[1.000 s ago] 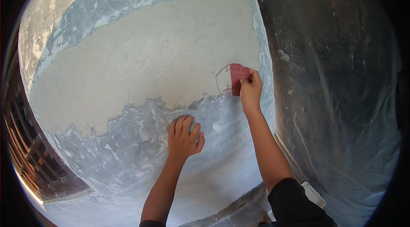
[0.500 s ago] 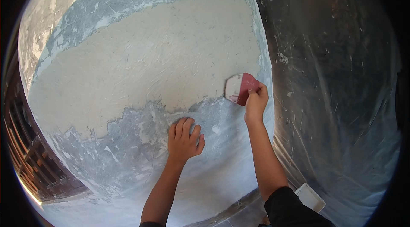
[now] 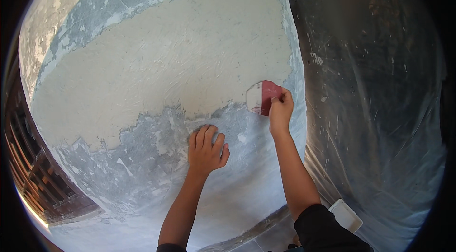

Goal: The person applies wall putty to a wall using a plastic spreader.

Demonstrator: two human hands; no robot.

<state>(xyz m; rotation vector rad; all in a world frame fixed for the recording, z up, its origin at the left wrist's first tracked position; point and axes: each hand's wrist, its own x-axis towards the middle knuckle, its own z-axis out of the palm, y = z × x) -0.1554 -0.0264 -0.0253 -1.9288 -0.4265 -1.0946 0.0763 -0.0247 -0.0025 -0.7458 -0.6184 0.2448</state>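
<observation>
In front of me is a plastered wall [image 3: 142, 157], mottled grey and white, with a large smooth patch of cream filler [image 3: 166, 62] across its middle. My right hand [image 3: 282, 112] grips a putty knife [image 3: 271, 95] with a red body and a pale, filler-smeared blade. The blade lies against the wall at the patch's lower right edge. My left hand [image 3: 207, 150] rests on the grey surface just below the patch. Its fingers are apart and slightly bent, with nothing in them.
Translucent plastic sheeting [image 3: 370, 133] hangs over a dark surface on the right. A white tray [image 3: 346, 216] stands low beside my right sleeve. At the far left is a brown wooden lattice [image 3: 40, 171]. A strip of floor [image 3: 266, 240] shows beneath the wall.
My right hand and the putty knife have shifted slightly left. The left hand stays on the wall at nearly the same place. The view has tilted a little.
</observation>
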